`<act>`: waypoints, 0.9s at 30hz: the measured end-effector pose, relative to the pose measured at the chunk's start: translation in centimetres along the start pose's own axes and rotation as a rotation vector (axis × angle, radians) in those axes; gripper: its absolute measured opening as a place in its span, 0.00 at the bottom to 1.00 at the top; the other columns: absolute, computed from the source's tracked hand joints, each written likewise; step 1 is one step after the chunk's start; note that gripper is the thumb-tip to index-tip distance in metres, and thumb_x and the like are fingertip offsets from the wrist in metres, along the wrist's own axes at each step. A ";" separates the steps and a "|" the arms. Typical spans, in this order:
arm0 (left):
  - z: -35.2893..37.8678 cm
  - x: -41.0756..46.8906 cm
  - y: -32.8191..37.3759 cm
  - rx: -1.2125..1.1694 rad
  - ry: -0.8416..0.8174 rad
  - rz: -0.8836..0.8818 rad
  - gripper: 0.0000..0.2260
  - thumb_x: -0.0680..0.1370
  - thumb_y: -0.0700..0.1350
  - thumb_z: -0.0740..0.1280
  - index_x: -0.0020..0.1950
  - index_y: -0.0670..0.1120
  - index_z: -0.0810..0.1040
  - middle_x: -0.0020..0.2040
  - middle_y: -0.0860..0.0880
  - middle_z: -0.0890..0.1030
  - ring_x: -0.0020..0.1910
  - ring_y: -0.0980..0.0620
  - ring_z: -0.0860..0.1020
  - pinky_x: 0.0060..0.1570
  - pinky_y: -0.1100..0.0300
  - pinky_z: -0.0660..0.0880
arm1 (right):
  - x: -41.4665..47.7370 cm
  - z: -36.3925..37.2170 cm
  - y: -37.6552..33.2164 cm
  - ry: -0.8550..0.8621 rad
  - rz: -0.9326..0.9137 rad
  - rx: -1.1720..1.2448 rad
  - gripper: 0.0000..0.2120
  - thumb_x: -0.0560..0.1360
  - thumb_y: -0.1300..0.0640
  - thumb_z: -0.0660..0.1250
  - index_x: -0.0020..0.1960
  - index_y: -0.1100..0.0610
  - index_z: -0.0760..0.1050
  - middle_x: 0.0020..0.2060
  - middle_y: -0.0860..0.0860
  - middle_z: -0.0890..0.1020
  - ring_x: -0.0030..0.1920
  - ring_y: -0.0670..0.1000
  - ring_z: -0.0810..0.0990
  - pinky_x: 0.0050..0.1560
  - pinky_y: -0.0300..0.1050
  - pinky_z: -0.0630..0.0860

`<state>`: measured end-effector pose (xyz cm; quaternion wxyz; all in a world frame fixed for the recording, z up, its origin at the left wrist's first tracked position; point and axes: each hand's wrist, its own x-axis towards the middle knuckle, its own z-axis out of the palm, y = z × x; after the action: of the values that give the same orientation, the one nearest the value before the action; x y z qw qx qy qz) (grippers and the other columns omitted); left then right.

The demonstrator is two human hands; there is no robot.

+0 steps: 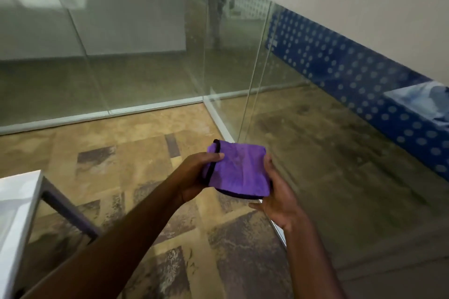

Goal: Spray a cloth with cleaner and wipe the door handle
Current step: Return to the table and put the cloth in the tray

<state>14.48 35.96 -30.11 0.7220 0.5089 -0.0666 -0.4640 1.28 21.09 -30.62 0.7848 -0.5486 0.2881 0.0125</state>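
A folded purple cloth (239,168) with a dark edge is held flat in front of me, over the floor. My left hand (194,175) grips its left side, thumb on top. My right hand (279,198) holds its right and near edge from below. No spray bottle and no door handle are in view.
Glass partition walls (145,43) run across the back and along the right, meeting at a corner with a metal floor rail (218,116). A blue band with white dots (364,75) marks the right glass. A white table corner (17,201) with a dark leg stands at lower left. Patterned carpet lies below.
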 end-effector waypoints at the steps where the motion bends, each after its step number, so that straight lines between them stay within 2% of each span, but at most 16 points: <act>1: -1.2 -0.7 0.2 -0.007 0.014 0.003 0.11 0.74 0.39 0.67 0.56 0.38 0.80 0.46 0.45 0.85 0.42 0.50 0.83 0.38 0.61 0.79 | 0.2 1.5 0.3 -0.015 -0.018 -0.070 0.31 0.67 0.28 0.64 0.63 0.45 0.78 0.56 0.46 0.85 0.59 0.51 0.81 0.62 0.60 0.69; 4: -4.4 -2.5 0.9 -0.007 0.042 0.027 0.16 0.70 0.39 0.71 0.57 0.37 0.80 0.51 0.42 0.84 0.46 0.48 0.83 0.42 0.58 0.80 | 1.1 5.1 1.1 0.022 -0.043 -0.157 0.33 0.63 0.34 0.73 0.65 0.48 0.76 0.55 0.48 0.85 0.56 0.52 0.83 0.60 0.60 0.76; 7: -7.6 -4.1 1.4 0.010 0.087 0.047 0.26 0.64 0.43 0.75 0.60 0.36 0.78 0.58 0.38 0.81 0.55 0.42 0.80 0.57 0.49 0.75 | 2.0 8.0 2.0 0.008 -0.020 -0.122 0.29 0.65 0.38 0.71 0.62 0.50 0.77 0.52 0.50 0.86 0.51 0.52 0.85 0.46 0.51 0.80; 8: -8.6 -4.5 1.5 0.007 0.097 0.053 0.27 0.63 0.43 0.76 0.60 0.35 0.78 0.58 0.38 0.81 0.55 0.41 0.79 0.57 0.48 0.75 | 2.3 8.9 2.2 0.003 -0.005 -0.096 0.25 0.68 0.40 0.70 0.61 0.51 0.77 0.49 0.51 0.86 0.49 0.52 0.85 0.44 0.50 0.80; 12: -12.2 -5.4 1.2 0.000 0.156 0.106 0.16 0.67 0.37 0.71 0.54 0.37 0.80 0.47 0.41 0.83 0.41 0.47 0.82 0.41 0.56 0.79 | 3.4 12.0 2.7 -0.008 0.086 0.048 0.13 0.76 0.47 0.67 0.54 0.56 0.78 0.39 0.52 0.87 0.44 0.55 0.82 0.44 0.50 0.77; 15: -13.9 -5.9 1.0 -0.024 0.218 0.133 0.09 0.74 0.31 0.65 0.53 0.35 0.79 0.44 0.42 0.84 0.38 0.48 0.83 0.37 0.58 0.80 | 4.5 13.7 3.2 -0.044 0.162 0.110 0.11 0.77 0.49 0.67 0.51 0.57 0.78 0.37 0.54 0.86 0.41 0.56 0.81 0.41 0.50 0.75; 18: -15.5 -6.3 0.7 -0.097 0.281 0.139 0.09 0.75 0.29 0.62 0.53 0.34 0.78 0.43 0.41 0.83 0.37 0.47 0.83 0.36 0.57 0.80 | 6.0 15.1 3.7 -0.102 0.216 0.131 0.13 0.75 0.49 0.67 0.53 0.57 0.77 0.40 0.56 0.86 0.41 0.58 0.81 0.41 0.51 0.77; 21: -17.5 -6.5 0.6 -0.163 0.360 0.140 0.10 0.74 0.29 0.63 0.54 0.34 0.78 0.45 0.40 0.83 0.38 0.47 0.83 0.37 0.58 0.80 | 8.1 16.7 4.1 -0.180 0.264 0.103 0.20 0.72 0.49 0.69 0.60 0.59 0.76 0.48 0.60 0.86 0.45 0.62 0.84 0.44 0.57 0.80; 24: -19.4 -7.1 0.9 -0.211 0.436 0.159 0.17 0.70 0.34 0.68 0.59 0.36 0.77 0.50 0.39 0.83 0.43 0.46 0.83 0.44 0.55 0.80 | 10.7 18.6 4.0 -0.284 0.304 0.058 0.24 0.71 0.51 0.70 0.64 0.59 0.74 0.51 0.61 0.85 0.46 0.62 0.85 0.43 0.58 0.81; 26: -20.4 -8.1 1.1 -0.299 0.475 0.162 0.22 0.70 0.44 0.72 0.63 0.39 0.77 0.57 0.40 0.82 0.50 0.45 0.82 0.51 0.51 0.78 | 12.4 20.3 3.5 -0.368 0.325 0.021 0.25 0.71 0.51 0.70 0.65 0.60 0.74 0.51 0.62 0.85 0.47 0.63 0.85 0.43 0.58 0.81; 27: -20.9 -8.6 1.3 -0.382 0.477 0.157 0.23 0.73 0.51 0.71 0.64 0.41 0.77 0.59 0.40 0.81 0.55 0.43 0.80 0.55 0.47 0.76 | 13.2 21.3 3.3 -0.413 0.334 -0.003 0.25 0.71 0.52 0.70 0.65 0.60 0.74 0.50 0.61 0.85 0.47 0.62 0.85 0.44 0.58 0.81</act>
<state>22.30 56.49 -35.72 0.8333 0.4521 0.1539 -0.2785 20.55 36.98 -34.64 0.8131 -0.4806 0.2083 0.2541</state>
